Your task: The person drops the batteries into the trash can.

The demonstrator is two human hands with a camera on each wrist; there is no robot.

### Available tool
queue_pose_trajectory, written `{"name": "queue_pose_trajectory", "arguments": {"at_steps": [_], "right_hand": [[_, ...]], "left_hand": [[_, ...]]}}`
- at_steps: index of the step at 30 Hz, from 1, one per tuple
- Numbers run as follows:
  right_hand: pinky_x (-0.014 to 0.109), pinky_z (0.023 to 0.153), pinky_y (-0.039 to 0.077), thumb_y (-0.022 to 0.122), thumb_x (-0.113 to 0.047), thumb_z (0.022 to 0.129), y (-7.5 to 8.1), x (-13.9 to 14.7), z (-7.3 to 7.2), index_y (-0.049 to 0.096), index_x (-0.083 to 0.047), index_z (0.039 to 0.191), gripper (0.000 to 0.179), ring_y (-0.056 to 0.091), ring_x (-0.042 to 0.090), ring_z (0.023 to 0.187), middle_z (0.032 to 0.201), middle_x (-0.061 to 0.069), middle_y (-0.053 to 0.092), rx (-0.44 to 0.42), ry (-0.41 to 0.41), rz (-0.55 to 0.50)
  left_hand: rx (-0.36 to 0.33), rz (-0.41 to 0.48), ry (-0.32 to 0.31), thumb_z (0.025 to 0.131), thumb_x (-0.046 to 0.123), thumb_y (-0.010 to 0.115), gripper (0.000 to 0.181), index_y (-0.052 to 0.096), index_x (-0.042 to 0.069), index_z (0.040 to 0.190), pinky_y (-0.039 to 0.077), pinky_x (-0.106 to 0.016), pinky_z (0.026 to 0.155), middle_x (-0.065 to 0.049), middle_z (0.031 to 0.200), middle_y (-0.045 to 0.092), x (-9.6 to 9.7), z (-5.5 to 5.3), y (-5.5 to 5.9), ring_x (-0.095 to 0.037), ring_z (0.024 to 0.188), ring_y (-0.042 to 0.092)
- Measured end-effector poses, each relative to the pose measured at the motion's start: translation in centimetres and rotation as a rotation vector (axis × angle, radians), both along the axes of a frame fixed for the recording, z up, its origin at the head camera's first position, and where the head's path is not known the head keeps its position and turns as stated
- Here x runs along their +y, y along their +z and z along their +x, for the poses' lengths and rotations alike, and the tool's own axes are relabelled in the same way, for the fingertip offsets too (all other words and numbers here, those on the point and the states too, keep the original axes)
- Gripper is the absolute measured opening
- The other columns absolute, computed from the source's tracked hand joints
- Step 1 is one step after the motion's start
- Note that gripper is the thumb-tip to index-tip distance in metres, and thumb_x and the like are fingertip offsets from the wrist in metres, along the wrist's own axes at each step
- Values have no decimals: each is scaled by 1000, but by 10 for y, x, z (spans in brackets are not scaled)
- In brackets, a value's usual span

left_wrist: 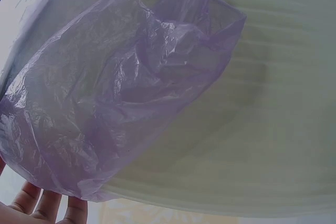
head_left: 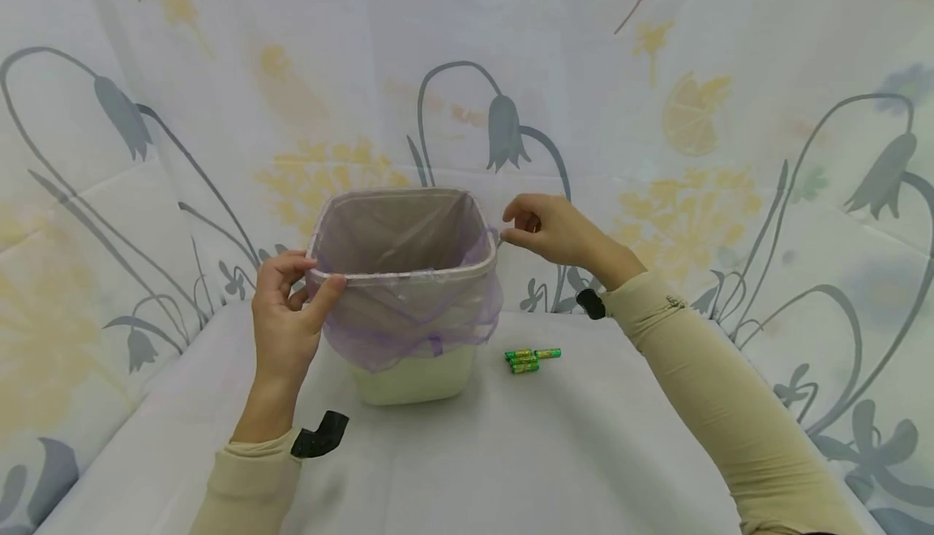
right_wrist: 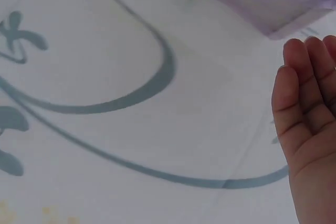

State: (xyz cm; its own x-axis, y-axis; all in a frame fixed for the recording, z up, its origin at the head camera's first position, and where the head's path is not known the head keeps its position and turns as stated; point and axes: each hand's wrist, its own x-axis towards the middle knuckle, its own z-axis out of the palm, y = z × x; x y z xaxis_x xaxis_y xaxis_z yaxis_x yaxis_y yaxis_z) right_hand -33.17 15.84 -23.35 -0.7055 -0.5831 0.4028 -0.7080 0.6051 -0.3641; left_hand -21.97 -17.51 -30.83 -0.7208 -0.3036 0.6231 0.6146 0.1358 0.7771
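Observation:
A pale trash can (head_left: pixel 412 377) stands upright, lined with a thin purple garbage bag (head_left: pixel 416 320) folded down over its outside. My left hand (head_left: pixel 288 308) holds the can's front left corner, its thumb on the front of the rim and its fingers on the left side. In the left wrist view, fingertips (left_wrist: pixel 50 203) show beside the crinkled bag (left_wrist: pixel 105 87). Just off the right side of the rim is my right hand (head_left: pixel 550 228), fingers loosely bent, with nothing visible in its grasp. Whether its thumb touches the bag I cannot tell.
Several green batteries (head_left: pixel 524 361) lie in a small group on the white cloth surface (head_left: pixel 584 438), to the right of the can. Behind rises a white cloth (head_left: pixel 350 57) printed with flowers. Black pieces (head_left: pixel 321 434) are worn at both wrists.

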Motion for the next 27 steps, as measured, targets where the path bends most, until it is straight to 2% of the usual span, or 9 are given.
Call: {"name": "queue_pose_trajectory", "arguments": {"at_steps": [9,16,23,27], "right_hand": [[33,66,48,65,-22,92,-47,32,3,62,-7,108,22,54,16,73,84,0,59,-87,-15,43],[31,66,48,66,-21,92,-92,48,0,61,-5,108,24,54,15,74,83,0,59,-179,-27,66],[34,74,48,69,-25,88,-132,57,0,62,-10,108,26,56,17,85,91,-1,59,-237,-66,118],[38,80,48,71,-23,87,-151,63,-2,62,-9,107,26,57,21,90,96,5,62,-259,-62,128]], "left_hand": [[4,-1,-1,82,-3,72,36,49,-10,109,46,-20,89,-4,117,49,0,1,-1,-25,111,53],[-9,5,-1,81,-3,72,38,48,-11,109,46,-20,90,-3,118,49,0,1,-1,-25,110,53],[-12,5,-1,82,-3,72,37,48,-10,109,45,-19,89,-2,118,49,0,1,0,-24,111,53],[-12,6,1,81,-4,72,37,48,-10,109,45,-19,88,-2,118,49,0,1,-1,-24,110,53]]}}
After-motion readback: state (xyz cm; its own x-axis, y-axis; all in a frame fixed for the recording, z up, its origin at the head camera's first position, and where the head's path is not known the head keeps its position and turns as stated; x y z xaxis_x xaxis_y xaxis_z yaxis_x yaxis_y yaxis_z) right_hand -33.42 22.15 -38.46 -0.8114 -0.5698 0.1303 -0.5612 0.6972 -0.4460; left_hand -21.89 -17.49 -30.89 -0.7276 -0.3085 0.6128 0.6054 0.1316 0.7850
